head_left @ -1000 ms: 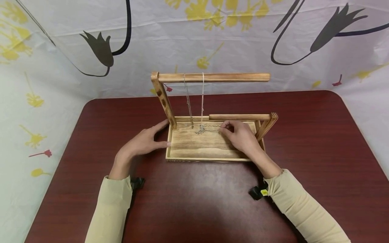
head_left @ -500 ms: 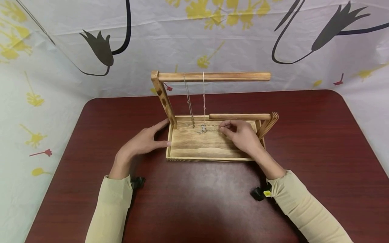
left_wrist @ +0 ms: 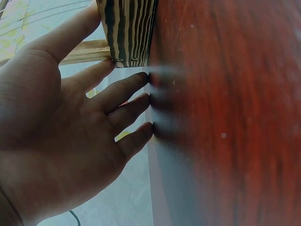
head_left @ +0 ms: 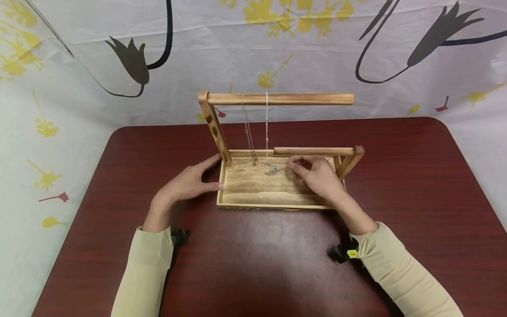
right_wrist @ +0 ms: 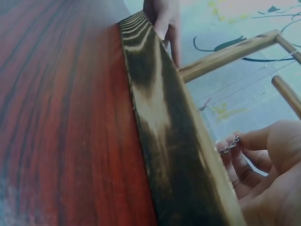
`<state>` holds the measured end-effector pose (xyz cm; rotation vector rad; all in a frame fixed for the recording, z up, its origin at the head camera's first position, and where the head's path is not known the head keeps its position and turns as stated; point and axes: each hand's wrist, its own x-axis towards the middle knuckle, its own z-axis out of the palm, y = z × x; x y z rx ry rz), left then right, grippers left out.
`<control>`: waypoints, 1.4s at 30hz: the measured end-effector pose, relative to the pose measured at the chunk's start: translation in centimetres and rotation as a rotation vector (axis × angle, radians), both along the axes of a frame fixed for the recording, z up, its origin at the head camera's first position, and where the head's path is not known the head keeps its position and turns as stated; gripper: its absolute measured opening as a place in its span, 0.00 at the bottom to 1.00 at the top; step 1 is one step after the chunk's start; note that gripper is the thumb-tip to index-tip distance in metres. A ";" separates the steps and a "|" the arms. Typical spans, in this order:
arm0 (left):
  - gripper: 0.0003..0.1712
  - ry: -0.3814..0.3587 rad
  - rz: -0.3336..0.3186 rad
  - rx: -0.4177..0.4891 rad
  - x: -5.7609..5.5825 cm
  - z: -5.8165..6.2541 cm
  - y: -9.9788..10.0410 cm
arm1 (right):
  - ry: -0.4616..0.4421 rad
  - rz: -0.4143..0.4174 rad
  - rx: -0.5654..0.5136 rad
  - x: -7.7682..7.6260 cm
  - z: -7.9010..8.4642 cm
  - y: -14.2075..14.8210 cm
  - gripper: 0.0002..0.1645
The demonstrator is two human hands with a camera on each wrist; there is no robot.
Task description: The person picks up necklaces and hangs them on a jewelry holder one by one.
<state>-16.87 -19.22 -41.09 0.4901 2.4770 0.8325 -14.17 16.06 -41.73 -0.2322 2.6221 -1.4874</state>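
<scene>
A silver chain necklace [head_left: 271,171] lies partly bunched on the floor of a wooden jewelry stand's tray [head_left: 253,190]. Thumb and fingertips of my right hand [head_left: 317,176] pinch one end of it; in the right wrist view its links [right_wrist: 229,147] show at the fingertips. My left hand [head_left: 186,185] rests against the tray's left end, thumb and index finger spread along it. In the left wrist view its other fingers [left_wrist: 124,92] reach down to the tabletop. Two thin necklaces, one on the left [head_left: 247,127] and one on the right [head_left: 267,127], hang from the stand's upper bar [head_left: 313,99].
A shorter, lower bar [head_left: 313,151] runs along the tray's back right from a slanted post [head_left: 350,163]. The left post [head_left: 214,127] carries the upper bar, whose right end is free. Everything stands on a dark red table [head_left: 253,255] before a patterned cloth [head_left: 309,61].
The bunched part of the necklace has slid a little to the right across the tray, with my right hand still pinching it. My left hand stays in place.
</scene>
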 end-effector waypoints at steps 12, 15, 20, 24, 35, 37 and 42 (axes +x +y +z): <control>0.51 0.003 0.004 0.005 0.1 0.0 0.0 | -0.159 0.008 -0.274 0.6 1.0 -0.1 0.16; 0.51 0.001 0.006 0.011 0.1 0.0 0.0 | -0.181 0.011 -0.341 0.8 1.1 0.0 0.18; 0.51 0.000 0.006 0.009 0.1 0.0 0.0 | -0.224 0.021 -0.452 1.1 1.5 0.0 0.18; 0.52 -0.001 0.007 0.004 0.1 0.0 0.0 | -0.270 0.030 -0.512 1.3 1.8 0.1 0.19; 0.52 0.007 0.004 0.003 0.1 -0.2 0.0 | -0.313 0.095 -0.565 2.0 2.8 0.5 0.21; 0.52 0.005 0.004 0.006 0.1 -0.2 -0.1 | -0.319 0.097 -0.567 2.1 2.9 0.6 0.22; 0.52 0.000 0.005 0.002 0.1 -0.2 -0.1 | -0.327 0.104 -0.580 2.3 3.3 0.8 0.22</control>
